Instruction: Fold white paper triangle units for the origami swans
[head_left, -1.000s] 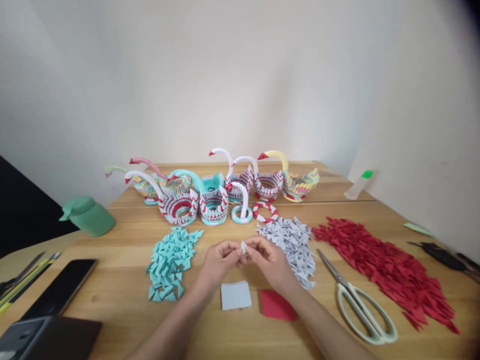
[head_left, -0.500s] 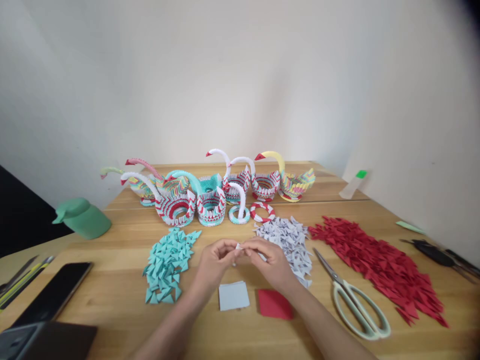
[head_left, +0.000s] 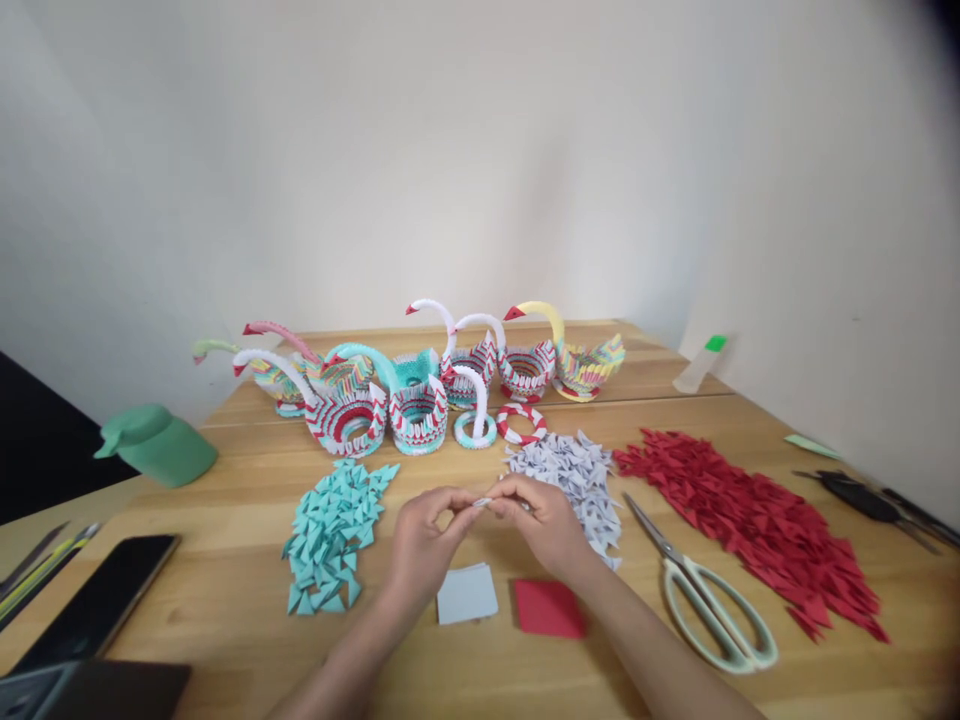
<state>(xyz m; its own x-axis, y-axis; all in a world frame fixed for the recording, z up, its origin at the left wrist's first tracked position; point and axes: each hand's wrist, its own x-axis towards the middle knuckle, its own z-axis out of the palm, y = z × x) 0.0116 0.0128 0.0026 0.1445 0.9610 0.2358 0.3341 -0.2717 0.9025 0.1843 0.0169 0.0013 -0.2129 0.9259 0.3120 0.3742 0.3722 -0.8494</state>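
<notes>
A small white folded paper piece (head_left: 484, 502) is pinched between my left hand (head_left: 429, 535) and my right hand (head_left: 541, 522), which meet fingertip to fingertip above the table. Below them lie a stack of pale blue-white paper (head_left: 467, 594) and a red paper stack (head_left: 549, 608). Teal folded triangles (head_left: 337, 530) are heaped to the left. Close behind my right hand spreads a heap of pale grey-white triangles (head_left: 577, 470). The piece is small and its folds are partly covered by my fingers.
Several paper swans (head_left: 349, 415) and a red-white ring (head_left: 522, 424) stand at the back. Scissors (head_left: 705, 600) and red triangles (head_left: 757, 520) lie right, with a glue bottle (head_left: 699, 366) behind. A phone (head_left: 97, 600) and green container (head_left: 157, 445) are left.
The white piece, upright between my fingertips before, now lies flatter. My left thumb has extended toward it. The whole view has shifted slightly.
</notes>
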